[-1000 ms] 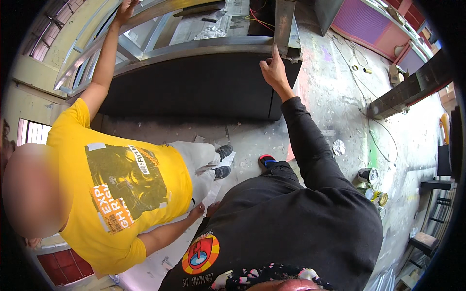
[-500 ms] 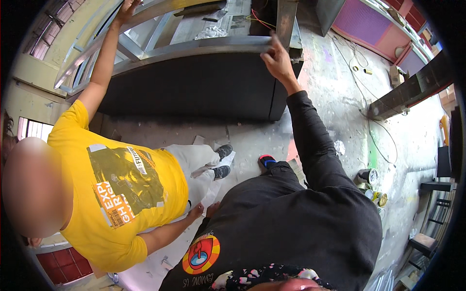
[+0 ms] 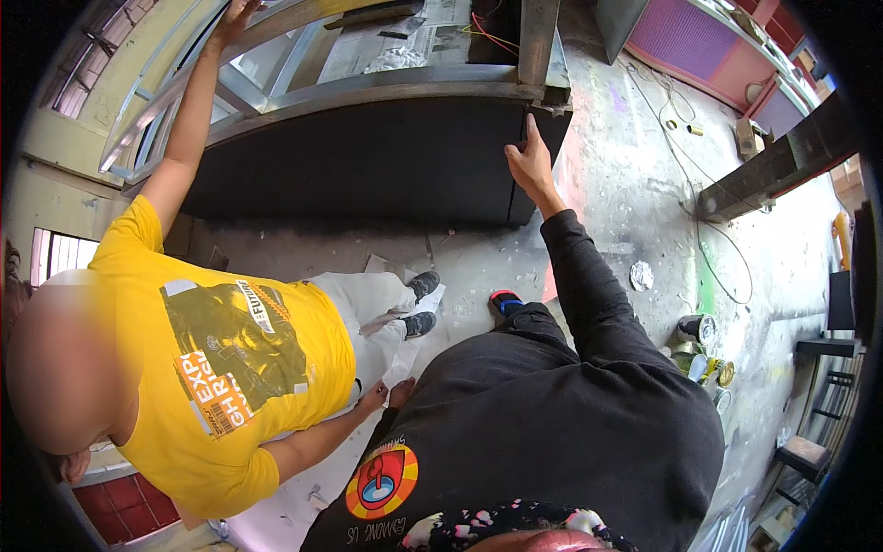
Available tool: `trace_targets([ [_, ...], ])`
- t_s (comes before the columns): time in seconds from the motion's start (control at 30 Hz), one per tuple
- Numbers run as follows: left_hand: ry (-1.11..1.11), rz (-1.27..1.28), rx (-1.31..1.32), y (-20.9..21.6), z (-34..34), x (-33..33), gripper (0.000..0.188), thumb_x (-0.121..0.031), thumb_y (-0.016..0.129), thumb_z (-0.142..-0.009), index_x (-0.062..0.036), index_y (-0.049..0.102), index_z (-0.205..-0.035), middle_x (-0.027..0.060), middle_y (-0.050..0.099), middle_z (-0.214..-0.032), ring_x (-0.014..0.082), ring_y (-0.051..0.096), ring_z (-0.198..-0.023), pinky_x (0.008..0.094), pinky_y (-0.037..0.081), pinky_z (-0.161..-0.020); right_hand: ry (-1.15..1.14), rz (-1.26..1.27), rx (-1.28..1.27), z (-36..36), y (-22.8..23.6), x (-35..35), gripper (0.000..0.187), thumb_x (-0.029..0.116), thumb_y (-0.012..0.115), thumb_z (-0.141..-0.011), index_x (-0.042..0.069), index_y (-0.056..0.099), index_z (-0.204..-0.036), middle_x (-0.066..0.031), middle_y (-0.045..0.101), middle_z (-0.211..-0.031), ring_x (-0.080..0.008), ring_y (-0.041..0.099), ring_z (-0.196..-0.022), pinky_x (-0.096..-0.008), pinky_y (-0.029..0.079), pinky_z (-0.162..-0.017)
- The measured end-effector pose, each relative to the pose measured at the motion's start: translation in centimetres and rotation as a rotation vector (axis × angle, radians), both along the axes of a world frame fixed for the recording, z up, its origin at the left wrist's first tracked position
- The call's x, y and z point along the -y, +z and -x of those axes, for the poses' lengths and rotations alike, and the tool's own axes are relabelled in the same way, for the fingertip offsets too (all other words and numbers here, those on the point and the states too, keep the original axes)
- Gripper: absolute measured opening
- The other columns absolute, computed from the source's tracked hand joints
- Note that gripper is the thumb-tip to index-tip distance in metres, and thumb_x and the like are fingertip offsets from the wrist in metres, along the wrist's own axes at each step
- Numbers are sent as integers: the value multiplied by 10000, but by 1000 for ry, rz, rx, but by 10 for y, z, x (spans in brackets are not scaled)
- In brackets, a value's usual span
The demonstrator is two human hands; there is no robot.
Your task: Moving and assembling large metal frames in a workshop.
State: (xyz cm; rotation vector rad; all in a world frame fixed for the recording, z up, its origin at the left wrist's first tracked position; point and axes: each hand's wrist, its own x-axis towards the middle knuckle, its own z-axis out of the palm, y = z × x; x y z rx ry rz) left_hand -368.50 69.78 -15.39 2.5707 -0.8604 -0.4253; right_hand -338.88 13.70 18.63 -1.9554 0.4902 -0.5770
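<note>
My right hand (image 3: pixel 532 173) points with its index finger at the upper right corner of a black panel (image 3: pixel 359 166), just below a metal frame (image 3: pixel 405 87). The thumb stands apart, and nothing is held. Whether the fingertip touches the panel I cannot tell. My left hand (image 3: pixel 402 393) hangs low by my side, close to a co-worker's hand (image 3: pixel 374 396); its fingers are mostly hidden. That person, in a yellow shirt (image 3: pixel 239 359), stands at my left with the other hand (image 3: pixel 237 17) up on the frame.
Paint cans (image 3: pixel 697 328) stand on the stained floor at my right. A cable (image 3: pixel 704 244) winds past a dark beam (image 3: pixel 782 166). Crumpled foil (image 3: pixel 395 60) lies inside the frame, near red and yellow wires (image 3: pixel 487 32). A purple-panelled unit (image 3: pixel 685 41) stands at far right.
My right hand has come down from the frame's corner post to the black panel's corner, its index finger still extended. The co-worker's raised hand stays on the frame.
</note>
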Motion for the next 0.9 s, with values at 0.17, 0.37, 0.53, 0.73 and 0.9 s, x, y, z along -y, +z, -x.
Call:
trace_targets([
  [0.17,8,-109,-133,9,-5,2,259,-207,555,-862,-40,533,-1059,159,637,-891,347,627,-838,466,504,-667,28,-10,4,-9,4,2,789,132,569,-721,-36,271,-1433,-196,624,-719,-313,636,-680,-373,503,-686],
  [0.37,69,-69,-156,11,-4,5,232,-238,534,-889,-58,544,-1034,165,637,-845,354,626,-804,466,494,-653,34,-15,-36,-9,19,-4,755,133,567,-722,-43,311,-1410,-239,657,-843,-358,663,-789,-398,509,-757],
  [0.53,343,153,-349,1,1,4,233,-280,505,-935,-62,569,-983,168,641,-862,351,624,-804,456,492,-670,-71,204,-172,-11,-9,19,665,152,587,-744,-37,389,-1350,-303,641,-950,-421,636,-932,-449,498,-844],
  [0.73,128,-19,-175,1,0,4,318,-338,447,-970,-55,589,-956,170,640,-849,342,622,-792,450,484,-693,-140,242,-181,-5,-8,31,625,159,595,-768,-26,395,-1330,-326,629,-971,-456,618,-943,-478,490,-845],
  [0.9,232,16,-277,9,-5,8,254,-282,463,-941,-61,589,-931,162,648,-840,346,630,-798,467,474,-662,-126,176,-204,-6,-2,22,669,143,589,-756,-38,351,-1355,-326,630,-944,-455,622,-921,-470,490,-837],
])
